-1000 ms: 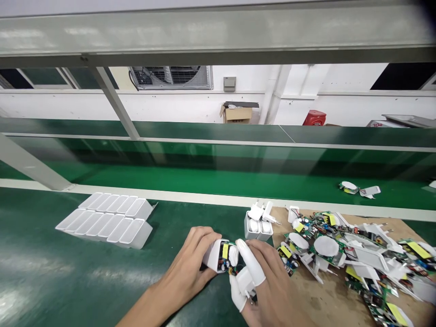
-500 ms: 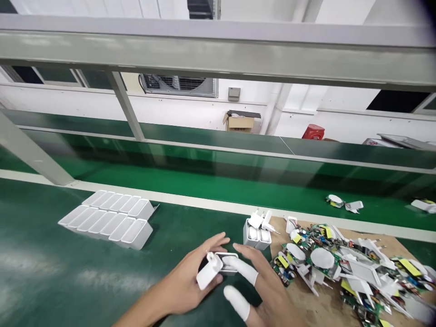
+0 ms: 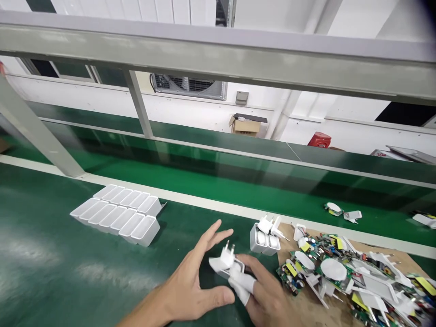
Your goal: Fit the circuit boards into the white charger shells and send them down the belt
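Note:
My right hand (image 3: pixel 260 288), with white finger cots on two fingers, is closed on a white plug adapter (image 3: pixel 226 262). Two metal prongs stick up from the adapter's plug part, which lies over its open case. My left hand (image 3: pixel 190 277) is open just to the left, thumb and fingers spread around the adapter without gripping it. Beyond the hands, two white cases (image 3: pixel 265 240) stand side by side, with plug parts resting across their tops.
Several empty white cases (image 3: pixel 116 213) stand in two rows at the left of the green table. Circuit boards and white plug parts (image 3: pixel 340 272) are heaped on cardboard (image 3: pixel 306 313) at the right. A pale rail (image 3: pixel 190 203) borders the green conveyor, where loose boards (image 3: pixel 334 209) lie.
The adapter has passed from between both hands into my right hand's grip. My left hand has let go and spread its fingers. The camera view has shifted slightly.

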`<state>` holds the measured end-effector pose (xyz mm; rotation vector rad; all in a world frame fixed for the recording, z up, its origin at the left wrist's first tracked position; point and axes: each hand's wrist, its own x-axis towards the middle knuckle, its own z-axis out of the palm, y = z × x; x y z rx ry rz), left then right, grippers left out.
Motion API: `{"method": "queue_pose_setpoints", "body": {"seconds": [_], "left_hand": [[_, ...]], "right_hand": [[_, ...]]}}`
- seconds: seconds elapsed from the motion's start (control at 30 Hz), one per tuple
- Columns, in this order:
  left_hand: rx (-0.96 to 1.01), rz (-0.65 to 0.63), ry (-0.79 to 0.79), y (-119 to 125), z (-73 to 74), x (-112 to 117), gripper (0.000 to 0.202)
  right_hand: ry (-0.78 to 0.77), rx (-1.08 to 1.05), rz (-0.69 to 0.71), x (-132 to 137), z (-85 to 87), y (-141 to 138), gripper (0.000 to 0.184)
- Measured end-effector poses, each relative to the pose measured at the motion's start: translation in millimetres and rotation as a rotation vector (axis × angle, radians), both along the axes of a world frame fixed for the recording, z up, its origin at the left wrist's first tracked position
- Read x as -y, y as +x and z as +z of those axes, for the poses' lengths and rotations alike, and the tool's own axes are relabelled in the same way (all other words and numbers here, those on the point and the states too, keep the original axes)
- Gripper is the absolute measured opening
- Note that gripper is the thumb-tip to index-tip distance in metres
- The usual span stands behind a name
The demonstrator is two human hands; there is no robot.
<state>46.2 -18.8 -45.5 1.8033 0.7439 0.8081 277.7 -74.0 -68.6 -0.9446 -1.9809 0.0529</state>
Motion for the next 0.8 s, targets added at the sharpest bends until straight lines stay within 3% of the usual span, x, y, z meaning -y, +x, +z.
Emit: {"method": "queue_pose_setpoints", "body": {"seconds": [0.1,0.3,0.5,0.7,0.8], "left_hand": [[-0.036,0.068,0.124,2,-4.8,-3,0.096],[0.005,0.091,0.267,6,-6.6,-7,0.077],[-0.064,0.097,0.299,4,-5.0,-4,0.106],[-0.041,0.020,0.340,7,-1.4,-7,0.048],[-0.007,0.017,0.377,7,0.9,-9,0.033]], "right_hand": [[-0.099,0.019,0.059,-2,-2.5,-3,0.036],[0.017,0.080,0.008,-1,-12.3,0,0.042],[-0.008,0.142,-0.032,3,-6.4,0,0.046],[-0.056,0.145,-0.036,2,-10.3,-1,0.049],[-0.109,0.137,-0.018,1,-8.4,-3,0.043]]}}
